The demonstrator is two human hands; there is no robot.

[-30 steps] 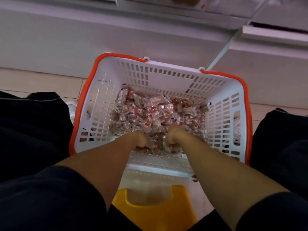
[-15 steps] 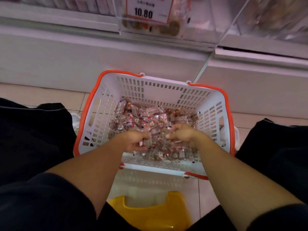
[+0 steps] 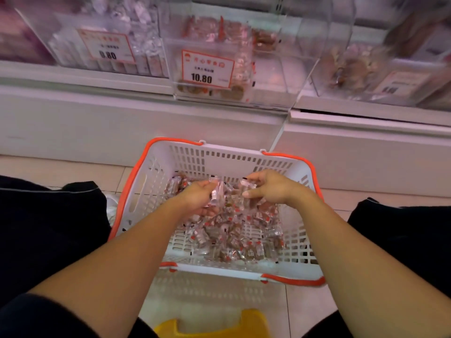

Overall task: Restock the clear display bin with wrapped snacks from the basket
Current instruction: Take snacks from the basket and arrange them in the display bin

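A white basket with an orange rim (image 3: pixel 156 167) stands on the floor between my knees. Many small wrapped snacks (image 3: pixel 234 237) in clear and red wrappers lie in it. My left hand (image 3: pixel 199 197) is above the pile, shut on a handful of wrapped snacks. Beside it my right hand (image 3: pixel 268 187) is also lifted, closed on more wrapped snacks. Up on the shelf stands the clear display bin (image 3: pixel 273 76) with a 10.80 price label (image 3: pixel 207 69); few snacks lie in its bottom.
Other clear bins (image 3: pixel 102 45) with snacks flank it on the white shelf (image 3: pixel 97 123); another (image 3: pixel 380 69) is to the right. A yellow stool (image 3: pixel 212 325) sits under me. My dark-trousered knees (image 3: pixel 48 228) are on both sides of the basket. Tiled floor (image 3: pixel 61 172) surrounds it.
Both hands rose out of the pile with snacks gripped and moved toward the basket's far side. My view tilted up, bringing the shelf bins into sight.
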